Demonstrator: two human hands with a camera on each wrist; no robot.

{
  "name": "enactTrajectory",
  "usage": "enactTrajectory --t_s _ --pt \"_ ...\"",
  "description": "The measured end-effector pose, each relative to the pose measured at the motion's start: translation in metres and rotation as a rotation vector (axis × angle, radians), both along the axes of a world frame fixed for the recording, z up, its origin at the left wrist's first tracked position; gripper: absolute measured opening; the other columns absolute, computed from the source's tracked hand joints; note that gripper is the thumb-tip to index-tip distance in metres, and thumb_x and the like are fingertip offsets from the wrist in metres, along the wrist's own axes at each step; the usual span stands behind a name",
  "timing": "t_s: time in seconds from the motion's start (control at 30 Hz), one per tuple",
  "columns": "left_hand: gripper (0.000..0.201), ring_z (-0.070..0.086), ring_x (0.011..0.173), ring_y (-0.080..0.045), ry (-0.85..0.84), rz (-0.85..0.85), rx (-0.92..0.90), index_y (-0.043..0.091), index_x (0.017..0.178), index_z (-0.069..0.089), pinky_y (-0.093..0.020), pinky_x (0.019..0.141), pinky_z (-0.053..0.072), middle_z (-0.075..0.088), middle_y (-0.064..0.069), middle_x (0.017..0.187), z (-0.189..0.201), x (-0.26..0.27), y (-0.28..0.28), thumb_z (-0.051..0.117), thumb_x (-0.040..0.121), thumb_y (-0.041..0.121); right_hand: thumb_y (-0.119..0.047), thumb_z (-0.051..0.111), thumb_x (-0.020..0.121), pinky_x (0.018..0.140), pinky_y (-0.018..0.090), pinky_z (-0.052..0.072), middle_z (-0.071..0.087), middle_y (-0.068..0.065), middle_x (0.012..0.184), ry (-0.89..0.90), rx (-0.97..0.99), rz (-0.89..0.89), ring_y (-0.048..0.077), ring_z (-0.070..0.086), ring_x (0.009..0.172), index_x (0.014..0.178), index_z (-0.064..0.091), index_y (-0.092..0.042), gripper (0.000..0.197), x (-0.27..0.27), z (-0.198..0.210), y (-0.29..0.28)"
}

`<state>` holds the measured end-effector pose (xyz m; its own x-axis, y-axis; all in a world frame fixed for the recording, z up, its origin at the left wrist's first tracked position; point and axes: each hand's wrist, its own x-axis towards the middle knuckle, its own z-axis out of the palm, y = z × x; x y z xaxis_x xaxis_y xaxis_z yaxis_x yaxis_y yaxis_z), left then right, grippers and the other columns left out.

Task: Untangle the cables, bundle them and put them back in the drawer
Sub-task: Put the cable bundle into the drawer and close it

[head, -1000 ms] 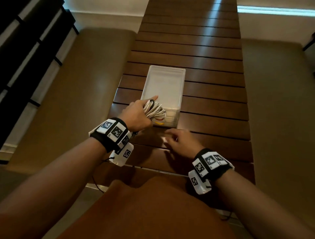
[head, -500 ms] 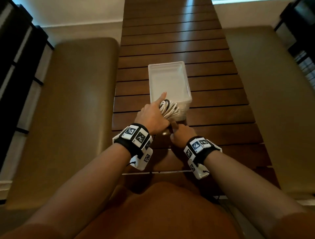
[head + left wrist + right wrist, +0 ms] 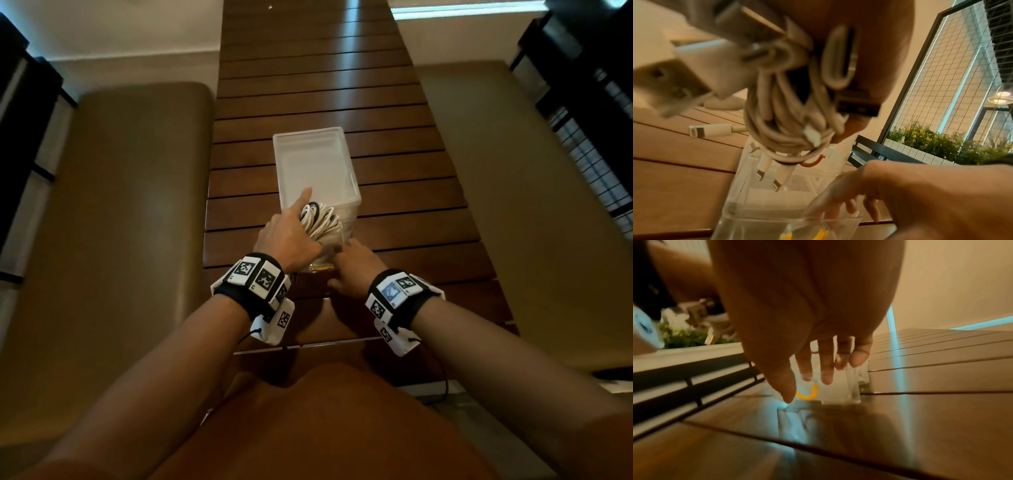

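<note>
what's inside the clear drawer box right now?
A yellow loop, apparently a rubber band, lies at the near end of the clear drawer box. The cable bundle in the left hand hides the rest.

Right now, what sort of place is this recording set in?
Probably a café or lounge seating spot: a long dark slatted wooden table, tan padded benches either side, and a wire-mesh screen above green planter shrubs.

Restaurant booth: slatted table (image 3: 318, 85), padded benches (image 3: 137, 205)
</note>
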<state>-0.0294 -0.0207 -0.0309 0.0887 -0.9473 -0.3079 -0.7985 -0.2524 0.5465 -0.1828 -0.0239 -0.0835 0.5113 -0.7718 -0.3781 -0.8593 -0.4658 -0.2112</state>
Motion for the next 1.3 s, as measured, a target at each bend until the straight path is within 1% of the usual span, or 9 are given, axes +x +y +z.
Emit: enactTrajectory --t_s 0.23,0.5,0.67,0.83,0.93,1.03,1.1,1.2,1.3 --pt "0.098 0.056 0.104 -0.026 -0.149 0.013 -0.023 0.041 0.152 0.005 -0.040 0.090 0.045 0.056 -0.003 0.109 0.008 -0.031 0.003 0.068 0.079 0.020 -0.036 0.052 0.094 0.092 0.035 0.040 0.062 0.002 0.125 0.030 -0.041 0.111 0.026 0.052 0.115 0.121 0.063 -0.028 0.030 -0.034 -0.002 0.008" --pt "0.101 0.063 0.092 -0.026 -0.193 0.086 -0.047 0.041 0.150 0.002 -0.045 0.085 0.054 0.064 -0.005 0.106 -0.002 -0.047 0.000 0.068 0.077 0.022 -0.027 0.055 0.093 0.074 0.028 0.044 0.067 -0.005 0.094 -0.016 0.127 0.214 0.018 0.062 0.091 0.105 0.070 -0.030 0.020 -0.052 0.008 0.020" --pt "0.101 0.063 0.091 -0.026 -0.209 0.064 -0.063 0.042 0.150 0.001 -0.044 0.086 0.053 0.065 -0.006 0.107 -0.001 -0.046 -0.001 0.067 0.077 0.019 -0.019 0.054 0.090 0.081 0.027 0.046 0.067 0.000 0.114 0.009 0.215 0.197 0.020 0.061 0.103 0.120 0.066 -0.027 0.033 -0.059 0.017 0.014" --pt "0.099 0.064 0.083 -0.023 -0.326 -0.234 -0.168 0.039 0.152 0.002 -0.035 0.075 0.052 0.067 0.001 0.100 0.000 -0.035 0.014 0.071 0.081 0.029 -0.013 0.047 0.098 0.066 0.025 0.050 0.066 -0.004 0.088 -0.630 0.350 -0.313 0.014 0.064 0.075 0.110 0.068 -0.014 0.024 -0.075 0.048 -0.017" --pt "0.103 0.068 0.089 -0.027 -0.454 -0.535 -0.375 0.024 0.153 0.009 -0.036 0.081 0.051 0.070 -0.006 0.110 -0.012 -0.044 0.029 0.073 0.073 0.016 -0.034 0.050 0.098 0.071 0.029 0.051 0.066 0.006 0.095 -0.889 0.603 -0.444 0.019 0.062 0.087 0.096 0.069 -0.018 0.025 -0.076 0.070 -0.031" --pt "0.096 0.067 0.102 -0.026 -0.508 -0.676 -0.447 0.009 0.150 0.012 -0.040 0.096 0.042 0.065 -0.010 0.125 -0.020 -0.049 0.028 0.072 0.075 0.017 -0.037 0.058 0.092 0.074 0.022 0.049 0.065 -0.007 0.105 -0.736 0.701 -0.270 0.006 0.063 0.097 0.098 0.060 -0.035 0.007 -0.070 0.086 -0.025" --pt "0.093 0.066 0.102 -0.025 -0.555 -0.714 -0.494 0.006 0.151 0.012 -0.043 0.099 0.039 0.065 -0.009 0.124 -0.020 -0.050 0.027 0.069 0.080 0.025 -0.034 0.067 0.087 0.076 0.021 0.050 0.066 -0.009 0.107 -0.701 0.756 -0.242 0.003 0.064 0.097 0.106 0.057 -0.037 0.021 -0.065 0.085 -0.022" --pt "0.082 0.064 0.106 -0.027 -0.538 -0.734 -0.557 0.007 0.151 0.002 -0.047 0.101 0.036 0.064 -0.012 0.125 -0.018 -0.055 0.027 0.048 0.091 0.038 -0.031 0.075 0.080 0.094 0.038 0.051 0.067 0.004 0.118 -0.698 0.946 -0.236 0.016 0.064 0.111 0.125 0.056 -0.021 0.050 -0.060 0.076 -0.017" --pt "0.078 0.067 0.097 -0.029 -0.581 -0.808 -0.630 0.006 0.150 0.001 -0.050 0.099 0.039 0.071 -0.013 0.107 -0.016 -0.060 0.027 0.030 0.093 0.051 -0.012 0.077 0.078 0.083 0.016 0.050 0.067 -0.007 0.106 -0.528 0.939 -0.123 -0.005 0.063 0.095 0.111 0.054 -0.022 0.042 -0.058 0.083 -0.013"
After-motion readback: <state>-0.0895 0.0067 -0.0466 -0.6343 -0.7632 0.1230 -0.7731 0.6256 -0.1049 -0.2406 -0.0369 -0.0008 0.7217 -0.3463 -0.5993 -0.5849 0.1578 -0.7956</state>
